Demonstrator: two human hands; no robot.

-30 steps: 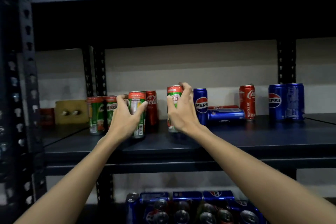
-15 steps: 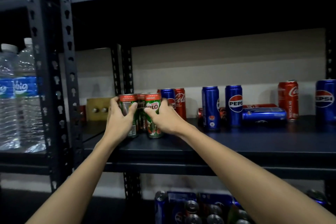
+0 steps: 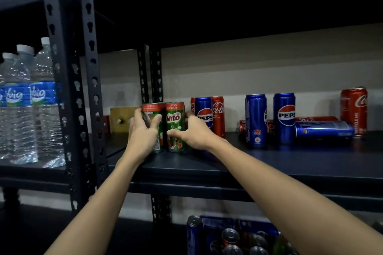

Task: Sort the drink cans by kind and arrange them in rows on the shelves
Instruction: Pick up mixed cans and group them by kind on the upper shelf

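Note:
Two green Milo cans stand side by side on the dark shelf. My left hand grips the left Milo can, and my right hand grips the right Milo can. Just right of them stand a blue Pepsi can and a red Coca-Cola can. Further right are two upright Pepsi cans, a Pepsi can lying on its side, and an upright Coca-Cola can.
Water bottles fill the neighbouring rack to the left, behind a perforated steel post. A tan box sits at the shelf's back left. Below, a blue carton with several cans rests on the floor.
My right hand carried its Milo can leftwards and set it against the can in my left hand. The view has swung left, bringing the water bottles into sight.

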